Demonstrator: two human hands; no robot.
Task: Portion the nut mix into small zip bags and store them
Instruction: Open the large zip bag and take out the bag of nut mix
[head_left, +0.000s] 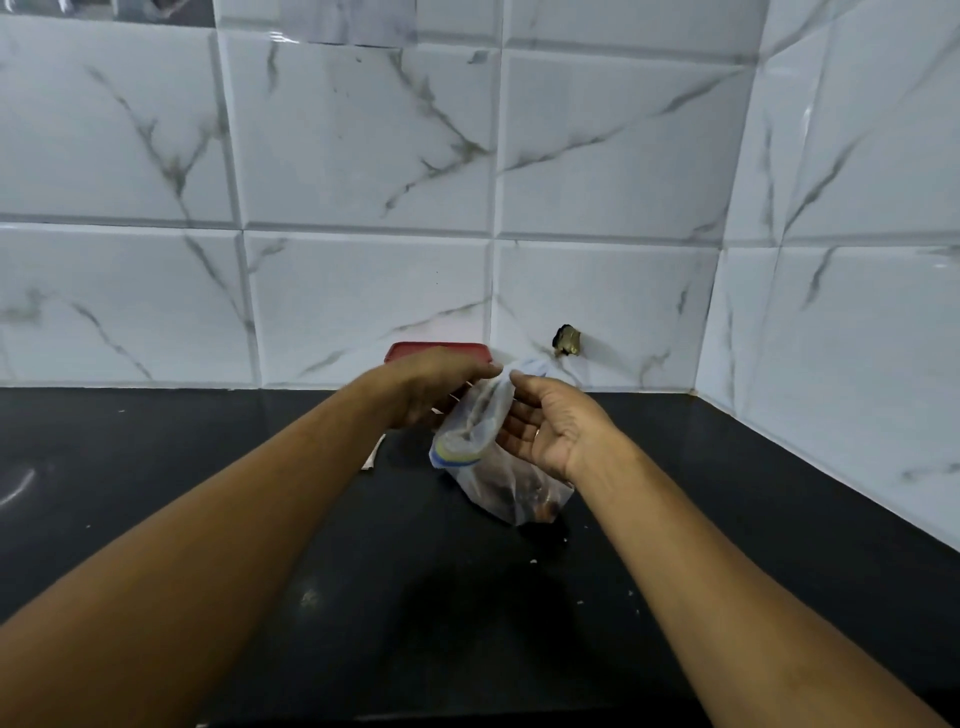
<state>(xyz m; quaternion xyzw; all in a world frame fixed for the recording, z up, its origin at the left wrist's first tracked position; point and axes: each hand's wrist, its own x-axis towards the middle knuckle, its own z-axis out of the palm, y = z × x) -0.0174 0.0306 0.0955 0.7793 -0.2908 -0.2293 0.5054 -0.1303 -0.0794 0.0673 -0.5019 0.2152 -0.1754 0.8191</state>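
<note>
Counter: black glossy stone, a few pale crumbs on it
Nuts: brown lumps bulging in clear film that rests on the counter
Zip bag: thin crumpled plastic with a blue-and-yellow zip strip, held up between both hands; one bag or two, cannot tell
Right hand: thumb and fingers pinch the bag's upper film
Left hand: fingers curled, pinching the same top edge
Progress: one portion looks filled; sealing and storing likely remain
Red lid: flat, round-cornered plastic behind the left hand
Wall: glossy white marble-veined tiles
</note>
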